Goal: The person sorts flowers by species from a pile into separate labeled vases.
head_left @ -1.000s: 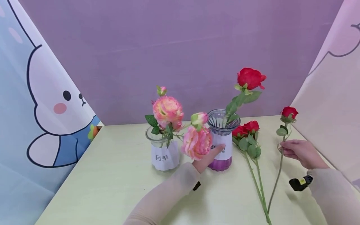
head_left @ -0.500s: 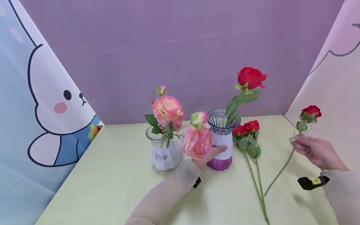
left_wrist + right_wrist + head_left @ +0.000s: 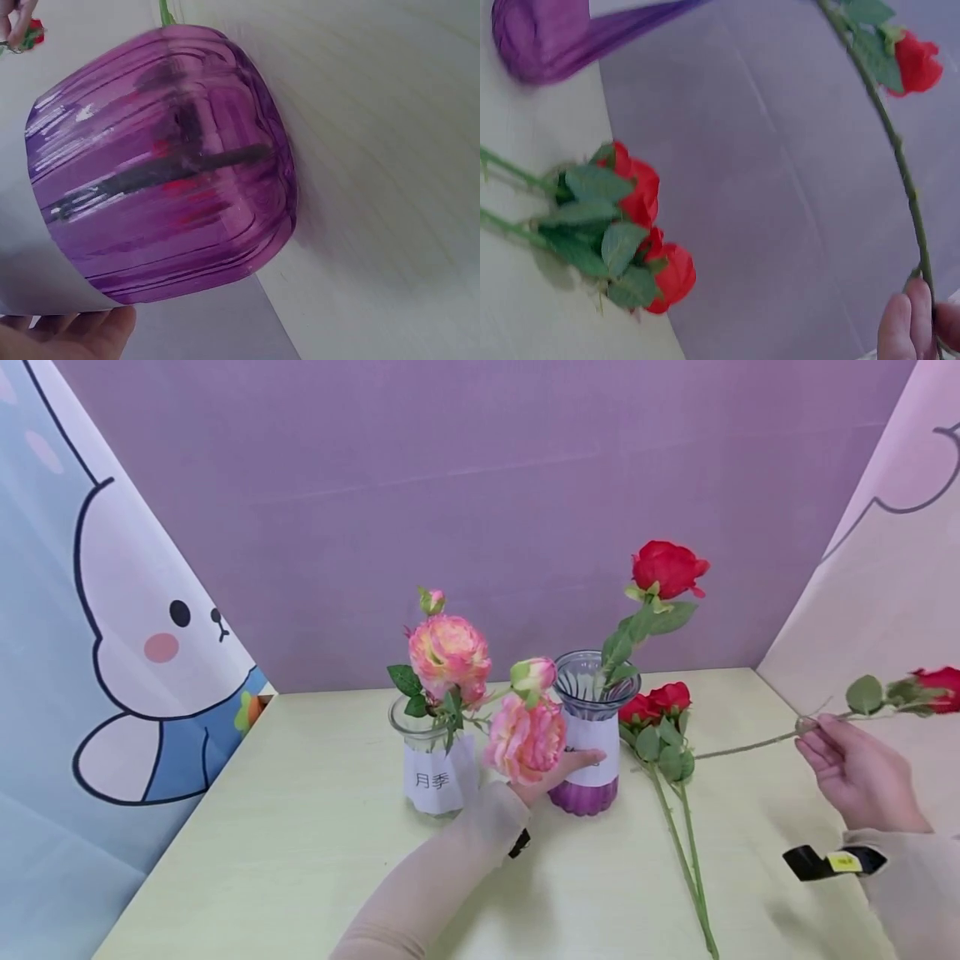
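My left hand (image 3: 553,774) grips a purple glass vase (image 3: 587,795) with a white paper label, thumb across its front. In the left wrist view, fingers (image 3: 112,334) lie along the labelled side. One red rose (image 3: 670,568) stands in this vase, leaning right; its dark stem shows through the glass. My right hand (image 3: 870,772) pinches the stem of another red rose (image 3: 941,691), held nearly level at the right, bloom outward and stem end pointing left toward the vase. In the right wrist view, the held stem (image 3: 900,165) rises from my fingertips.
Two red roses (image 3: 670,697) lie on the table (image 3: 300,877) just right of the purple vase, stems toward the front edge. Left of it stands a clear labelled vase (image 3: 420,777) with pink flowers (image 3: 450,653). A purple backdrop (image 3: 450,485) closes the back; printed panels flank both sides.
My right hand has lifted the rose and moved right, turning it from upright to nearly level, bloom to the right, stem end swung up and left. My left hand stays on the vase.
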The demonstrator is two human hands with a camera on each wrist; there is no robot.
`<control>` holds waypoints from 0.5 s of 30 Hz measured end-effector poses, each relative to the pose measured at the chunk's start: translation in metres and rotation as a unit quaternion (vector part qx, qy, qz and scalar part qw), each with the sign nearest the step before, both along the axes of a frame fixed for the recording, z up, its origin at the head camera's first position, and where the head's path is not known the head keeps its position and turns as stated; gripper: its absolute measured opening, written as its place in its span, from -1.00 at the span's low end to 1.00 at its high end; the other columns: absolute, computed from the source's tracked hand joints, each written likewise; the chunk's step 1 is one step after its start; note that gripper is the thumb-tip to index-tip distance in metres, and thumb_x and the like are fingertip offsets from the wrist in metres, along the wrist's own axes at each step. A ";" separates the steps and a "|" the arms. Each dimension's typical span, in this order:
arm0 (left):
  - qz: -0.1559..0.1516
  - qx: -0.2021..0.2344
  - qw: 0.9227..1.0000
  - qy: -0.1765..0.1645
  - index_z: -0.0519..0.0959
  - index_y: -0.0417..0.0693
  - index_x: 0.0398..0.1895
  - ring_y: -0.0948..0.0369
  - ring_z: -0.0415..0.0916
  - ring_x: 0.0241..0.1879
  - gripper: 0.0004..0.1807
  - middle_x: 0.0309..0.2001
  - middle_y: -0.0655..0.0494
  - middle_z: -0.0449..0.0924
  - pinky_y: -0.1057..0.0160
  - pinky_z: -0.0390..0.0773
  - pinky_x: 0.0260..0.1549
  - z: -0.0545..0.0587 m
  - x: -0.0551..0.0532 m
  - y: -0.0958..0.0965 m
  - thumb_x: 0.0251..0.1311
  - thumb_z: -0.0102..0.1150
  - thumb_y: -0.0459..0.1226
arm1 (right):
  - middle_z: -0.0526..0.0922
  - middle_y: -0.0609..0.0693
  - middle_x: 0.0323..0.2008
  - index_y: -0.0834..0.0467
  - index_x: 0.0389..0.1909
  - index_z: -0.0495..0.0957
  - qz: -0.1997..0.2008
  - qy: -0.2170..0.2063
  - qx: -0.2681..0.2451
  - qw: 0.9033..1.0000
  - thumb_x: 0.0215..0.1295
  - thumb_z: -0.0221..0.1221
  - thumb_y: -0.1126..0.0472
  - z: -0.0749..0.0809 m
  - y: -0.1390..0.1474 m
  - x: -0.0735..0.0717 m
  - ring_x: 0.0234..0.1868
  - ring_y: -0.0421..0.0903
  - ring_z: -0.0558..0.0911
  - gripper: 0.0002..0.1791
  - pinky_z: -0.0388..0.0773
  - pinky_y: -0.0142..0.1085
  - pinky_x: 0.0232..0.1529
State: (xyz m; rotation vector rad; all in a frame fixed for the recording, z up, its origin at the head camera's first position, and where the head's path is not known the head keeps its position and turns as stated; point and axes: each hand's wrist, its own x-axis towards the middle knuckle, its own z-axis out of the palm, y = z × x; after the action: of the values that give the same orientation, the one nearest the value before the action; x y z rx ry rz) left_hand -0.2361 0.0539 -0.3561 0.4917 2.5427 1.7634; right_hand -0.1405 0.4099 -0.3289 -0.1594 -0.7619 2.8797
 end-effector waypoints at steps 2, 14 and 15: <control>-0.004 0.029 1.000 -0.004 0.22 0.36 0.34 0.45 0.30 0.18 0.08 0.12 0.68 0.36 0.17 0.40 0.15 -0.001 0.000 -0.001 -0.39 0.48 0.28 | 0.69 0.26 -0.42 0.42 -0.40 0.60 -0.009 0.013 -0.026 1.000 0.41 -0.07 0.42 -0.001 -0.005 0.004 -0.34 0.03 0.73 -0.70 0.64 -0.18 -0.20; 0.042 -0.034 0.998 0.033 0.22 0.26 0.31 0.40 0.38 0.12 0.13 0.10 0.55 0.42 0.21 0.45 0.10 0.001 -0.001 -0.003 -0.48 0.49 0.32 | 0.60 0.31 -0.46 0.42 -0.39 0.47 -0.073 0.037 -0.128 0.988 0.40 -0.05 0.45 0.005 -0.012 0.009 -0.30 0.11 0.69 -0.81 0.59 -0.21 -0.06; 0.038 -0.035 0.998 0.033 0.22 0.25 0.30 0.41 0.38 0.11 0.13 0.09 0.55 0.42 0.21 0.46 0.09 0.001 -0.001 -0.003 -0.47 0.48 0.31 | 0.58 0.28 -0.44 0.40 -0.35 0.46 -0.078 0.030 -0.135 0.987 0.39 -0.04 0.46 0.005 -0.011 0.008 -0.28 0.10 0.68 -0.86 0.57 -0.24 -0.02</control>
State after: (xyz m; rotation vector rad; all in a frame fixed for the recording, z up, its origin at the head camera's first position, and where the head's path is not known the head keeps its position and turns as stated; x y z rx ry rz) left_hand -0.2372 0.0509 -0.3552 0.4639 2.6925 1.7029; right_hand -0.1322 0.3987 -0.3241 -0.1545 -0.3295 2.8084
